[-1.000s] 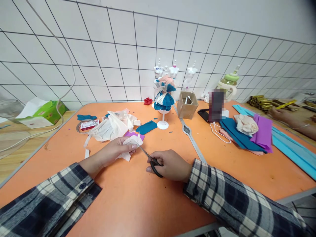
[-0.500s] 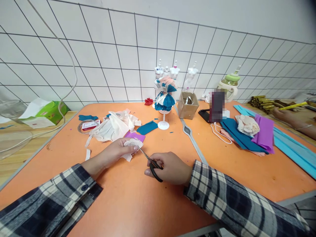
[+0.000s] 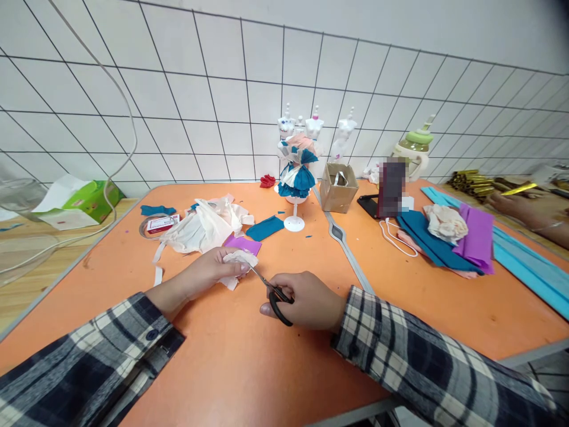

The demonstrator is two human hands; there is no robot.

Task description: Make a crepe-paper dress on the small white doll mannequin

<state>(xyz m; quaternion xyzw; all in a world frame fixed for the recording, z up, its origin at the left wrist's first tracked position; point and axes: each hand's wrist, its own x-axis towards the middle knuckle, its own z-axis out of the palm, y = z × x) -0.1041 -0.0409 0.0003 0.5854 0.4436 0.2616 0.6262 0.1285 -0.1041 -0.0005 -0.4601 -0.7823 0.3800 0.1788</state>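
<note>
Right over the near part of the orange table (image 3: 222, 367), a crinkled white scrap (image 3: 241, 257) is pinched in the left hand (image 3: 213, 273); whether it is paper or cloth I cannot tell. The thumb presses down on top, the other fingers curl underneath, and a loose end droops below them. Thin scissors (image 3: 261, 277) point at the scrap from the other side, tips at its edge. Their black handles sit in the right hand (image 3: 306, 299), whose fingers are bent closed around the loops; how far the blades are parted I cannot make out.

Just past the left hand lies a purple piece (image 3: 244, 244), with a teal piece (image 3: 265, 228) beyond it. To the left of these spreads a heap of pale sheets (image 3: 207, 225), and beside that is a small red-and-white box (image 3: 162, 223). Farther back, a little dress stand (image 3: 297, 185) wears teal, white and peach frills. A brown carton (image 3: 339, 188) stands to its right, then a phone (image 3: 391, 188) propped upright, partly blurred out. Behind the phone is a bottle (image 3: 414, 148) with a green lid. Over by the right edge, another person's hand (image 3: 502, 204) shows beside something yellow.
</note>
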